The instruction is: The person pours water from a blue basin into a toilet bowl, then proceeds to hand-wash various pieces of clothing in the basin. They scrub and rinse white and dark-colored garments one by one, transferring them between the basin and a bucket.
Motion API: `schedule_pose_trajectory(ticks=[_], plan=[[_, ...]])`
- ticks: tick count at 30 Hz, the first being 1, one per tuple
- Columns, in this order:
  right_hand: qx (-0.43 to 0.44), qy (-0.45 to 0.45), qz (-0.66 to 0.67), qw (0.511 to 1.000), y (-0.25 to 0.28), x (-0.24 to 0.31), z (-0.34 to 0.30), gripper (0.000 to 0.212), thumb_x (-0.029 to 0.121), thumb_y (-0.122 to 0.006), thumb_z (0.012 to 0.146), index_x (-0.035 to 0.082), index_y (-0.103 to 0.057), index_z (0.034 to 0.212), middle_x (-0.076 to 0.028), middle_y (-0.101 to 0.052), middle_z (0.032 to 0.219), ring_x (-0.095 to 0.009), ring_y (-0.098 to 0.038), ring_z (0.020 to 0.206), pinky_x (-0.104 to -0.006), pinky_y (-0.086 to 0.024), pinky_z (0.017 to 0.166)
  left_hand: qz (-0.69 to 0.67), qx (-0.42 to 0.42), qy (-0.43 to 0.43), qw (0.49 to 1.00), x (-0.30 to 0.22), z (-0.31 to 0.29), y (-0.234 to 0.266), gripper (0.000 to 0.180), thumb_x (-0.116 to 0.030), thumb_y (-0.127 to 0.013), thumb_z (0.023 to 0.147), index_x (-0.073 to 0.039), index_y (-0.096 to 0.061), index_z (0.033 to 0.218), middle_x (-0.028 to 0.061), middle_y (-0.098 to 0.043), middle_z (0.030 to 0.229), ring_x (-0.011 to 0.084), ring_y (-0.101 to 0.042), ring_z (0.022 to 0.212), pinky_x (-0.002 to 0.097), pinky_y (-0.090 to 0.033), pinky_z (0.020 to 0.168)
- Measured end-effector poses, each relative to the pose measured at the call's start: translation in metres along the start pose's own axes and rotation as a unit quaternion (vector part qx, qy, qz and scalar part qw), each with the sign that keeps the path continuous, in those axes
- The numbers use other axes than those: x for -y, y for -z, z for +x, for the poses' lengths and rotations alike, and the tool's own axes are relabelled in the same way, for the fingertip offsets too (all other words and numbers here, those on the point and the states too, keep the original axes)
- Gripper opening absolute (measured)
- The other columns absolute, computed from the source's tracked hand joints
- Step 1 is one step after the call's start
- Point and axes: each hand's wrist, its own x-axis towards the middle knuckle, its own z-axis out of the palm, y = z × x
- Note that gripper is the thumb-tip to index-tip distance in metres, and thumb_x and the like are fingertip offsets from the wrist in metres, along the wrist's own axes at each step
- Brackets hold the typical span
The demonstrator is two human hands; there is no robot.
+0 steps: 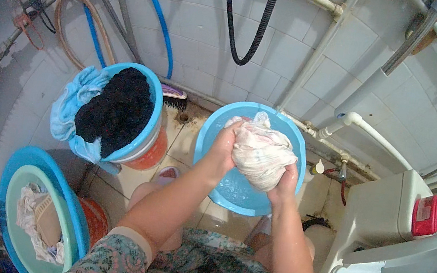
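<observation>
Between my two hands I hold a bunched, wet, whitish cloth (263, 152) above a light blue basin (206, 137) with water in it. My left hand (225, 142) is closed round the cloth's left side. On the right side, my right hand (285, 183) grips its lower edge, with the fingers partly hidden by the folds. A small wad of the fabric sticks up at the far end. What kind of garment or cloth it is, I cannot tell.
At left, a blue basin of black clothes (116, 108) and a light blue cloth (81, 93) sits on an orange bucket (153, 151). Nearer stands a pale green basin (20, 178) with laundry. A brush (174, 92) lies by the wall. On the right is a toilet (369, 219).
</observation>
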Motion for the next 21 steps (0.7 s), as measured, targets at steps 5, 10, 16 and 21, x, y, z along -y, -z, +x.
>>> schedule_pose_trajectory(ticks=[5, 10, 16, 21], plan=[[0.129, -0.107, -0.115, 0.979, 0.016, 0.002, -0.01, 0.054, 0.02, -0.053, 0.085, 0.002, -0.032, 0.131, -0.014, -0.042, 0.131, -0.025, -0.043, 0.119, -0.0387, -0.036, 0.099, -0.018, -0.081, 0.007, 0.996, -0.016, 0.0, 0.001, 0.026, -0.026, -0.043, 0.087, -0.007, -0.057, 0.098, 0.0106, -0.062, 0.096, 0.0249, -0.06, 0.087, 0.0375, -0.048, 0.081], [0.267, -0.103, -0.057, 0.957, 0.021, -0.007, -0.019, 0.063, 0.032, -0.054, 0.087, 0.007, -0.023, 0.136, -0.012, -0.033, 0.137, -0.024, -0.036, 0.124, -0.0393, -0.032, 0.102, -0.018, -0.037, -0.018, 0.999, -0.011, -0.006, 0.002, 0.028, -0.025, -0.041, 0.088, -0.005, -0.057, 0.101, 0.0107, -0.062, 0.097, 0.0247, -0.06, 0.088, 0.0366, -0.049, 0.081], [-0.014, -0.015, -0.007, 1.0, -0.001, -0.004, -0.006, 0.056, 0.042, -0.04, 0.092, 0.0, -0.036, 0.129, -0.013, -0.044, 0.13, -0.024, -0.045, 0.117, -0.037, -0.037, 0.098, 0.063, -0.081, -0.002, 0.995, 0.007, 0.0, 0.001, 0.031, -0.026, -0.044, 0.089, -0.003, -0.054, 0.107, 0.0094, -0.061, 0.1, 0.0229, -0.059, 0.094, 0.0345, -0.047, 0.084], [-0.044, 0.123, -0.288, 0.949, 0.013, 0.037, -0.001, 0.026, 0.016, -0.063, 0.077, 0.0, -0.057, 0.097, -0.008, -0.059, 0.094, -0.02, -0.055, 0.091, -0.0318, -0.043, 0.082, 0.151, 0.021, 0.223, 0.963, -0.02, -0.009, -0.021, 0.045, -0.043, -0.049, 0.087, -0.006, -0.053, 0.112, 0.008, -0.058, 0.11, 0.021, -0.057, 0.099, 0.0362, -0.045, 0.087]])
